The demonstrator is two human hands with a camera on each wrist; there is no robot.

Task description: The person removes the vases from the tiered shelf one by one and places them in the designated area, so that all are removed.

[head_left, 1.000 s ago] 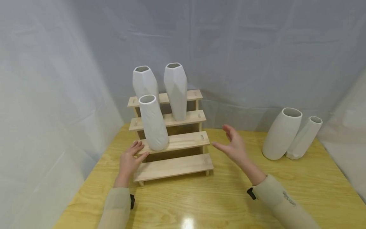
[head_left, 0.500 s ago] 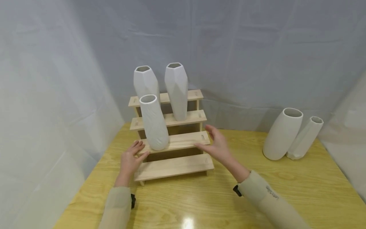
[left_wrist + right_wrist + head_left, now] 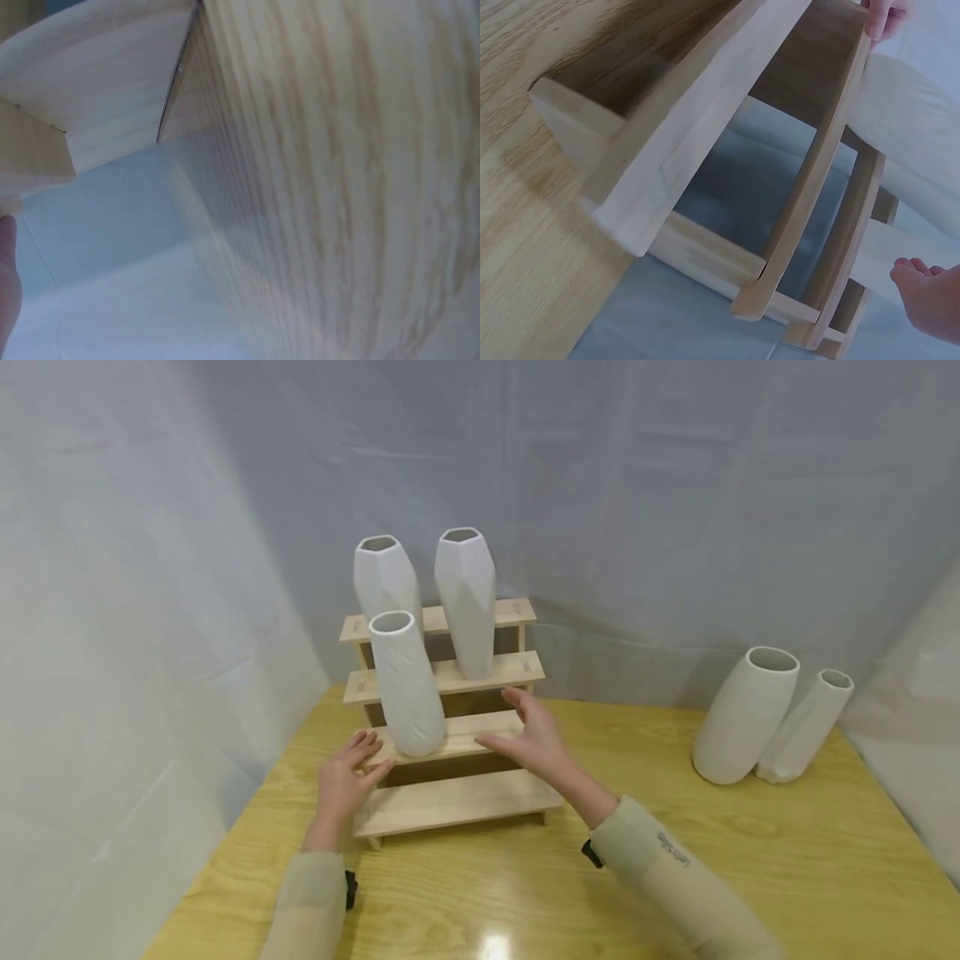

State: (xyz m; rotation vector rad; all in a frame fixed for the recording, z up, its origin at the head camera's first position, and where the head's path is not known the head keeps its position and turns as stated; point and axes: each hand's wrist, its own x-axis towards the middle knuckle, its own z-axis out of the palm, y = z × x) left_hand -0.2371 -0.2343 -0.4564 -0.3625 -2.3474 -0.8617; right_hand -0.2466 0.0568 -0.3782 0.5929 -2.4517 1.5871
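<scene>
A four-step wooden display stand [image 3: 465,802] is on the table, seen in the head view. On its second step from the bottom, toward the left, stands a white vase [image 3: 408,693] with a round mouth and a textured surface. My left hand [image 3: 341,785] rests at that step's left end, fingers extended beside the vase and thumb along the front edge. Over the right part of the same step is my right hand [image 3: 536,743], thumb and fingers spread apart around nothing, short of the vase. Two faceted white vases [image 3: 386,581] [image 3: 467,602] stand on the higher steps.
At the table's right side a rounded white vase [image 3: 742,718] and a slimmer faceted vase [image 3: 804,735] stand close together. A grey-white cloth [image 3: 637,527] hangs behind the yellowish wooden table [image 3: 675,877], with more cloth at both sides.
My right hand has moved left, from beside the stand to over its second step, nearing the textured vase. The left hand stays at the step's left end, and the vases keep their places.
</scene>
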